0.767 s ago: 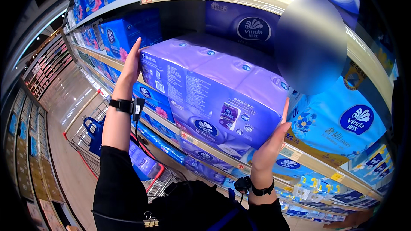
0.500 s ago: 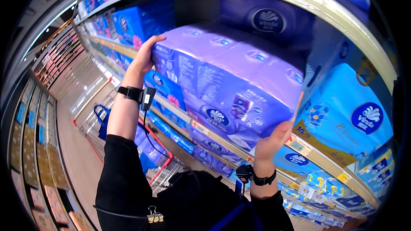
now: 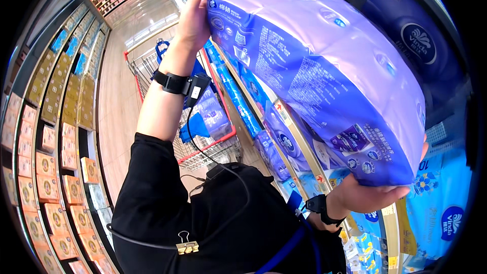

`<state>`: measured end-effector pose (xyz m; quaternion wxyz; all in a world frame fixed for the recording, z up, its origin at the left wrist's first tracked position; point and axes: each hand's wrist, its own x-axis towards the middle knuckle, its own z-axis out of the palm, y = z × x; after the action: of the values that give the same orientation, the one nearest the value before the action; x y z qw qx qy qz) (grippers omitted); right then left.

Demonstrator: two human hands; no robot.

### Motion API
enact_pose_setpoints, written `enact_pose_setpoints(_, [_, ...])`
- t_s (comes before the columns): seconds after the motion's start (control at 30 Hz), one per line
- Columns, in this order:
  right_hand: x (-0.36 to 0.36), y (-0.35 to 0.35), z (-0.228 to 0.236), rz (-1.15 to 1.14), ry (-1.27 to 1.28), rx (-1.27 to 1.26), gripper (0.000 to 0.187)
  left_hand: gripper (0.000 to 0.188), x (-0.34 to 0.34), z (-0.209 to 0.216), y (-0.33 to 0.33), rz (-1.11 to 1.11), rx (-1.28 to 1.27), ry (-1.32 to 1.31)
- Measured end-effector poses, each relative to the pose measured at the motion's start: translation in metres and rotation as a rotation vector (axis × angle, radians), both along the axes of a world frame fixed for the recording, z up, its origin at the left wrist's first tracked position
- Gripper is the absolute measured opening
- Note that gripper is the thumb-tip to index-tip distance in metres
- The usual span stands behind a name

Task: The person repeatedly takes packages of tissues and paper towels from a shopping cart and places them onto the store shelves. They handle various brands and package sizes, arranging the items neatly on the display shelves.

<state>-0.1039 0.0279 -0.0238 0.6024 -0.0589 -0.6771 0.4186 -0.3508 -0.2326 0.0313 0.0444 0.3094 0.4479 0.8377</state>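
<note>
A large purple plastic-wrapped multipack of tissue paper (image 3: 314,71) is held up between both my hands, in front of the shelving. My left hand (image 3: 197,20) grips its far left end, fingers over the top edge and palm against the side. My right hand (image 3: 368,195) holds the near right end from below, the thumb along the bottom edge and fingertips showing past the corner. The pack is tilted and blocks part of the shelf behind it. Another dark purple pack (image 3: 418,38) stands deeper on the shelf at the right.
A shopping cart (image 3: 234,137) with red trim stands in the aisle to my left, with purple packs (image 3: 213,114) and a blue bag inside. Light blue packs (image 3: 439,198) fill the right shelf. Shelves of orange boxes (image 3: 45,162) line the aisle's far left side.
The purple multipack has come off the shelf toward me, and both hands have moved with it. My view has turned left, bringing more of the cart and aisle into sight.
</note>
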Motion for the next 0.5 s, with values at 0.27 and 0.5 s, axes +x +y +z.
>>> enact_pose_setpoints(0.27, [0.027, 0.037, -0.062, 0.671, 0.199, -0.426, 0.066, 0.056, -0.031, -0.071, -0.024, -0.143, 0.016, -0.410])
enact_pose_setpoints(0.5, [0.050, 0.038, -0.111, 0.817, 0.266, -0.730, 0.062, 0.039, -0.018, -0.093, -0.067, -0.153, 0.110, -0.392])
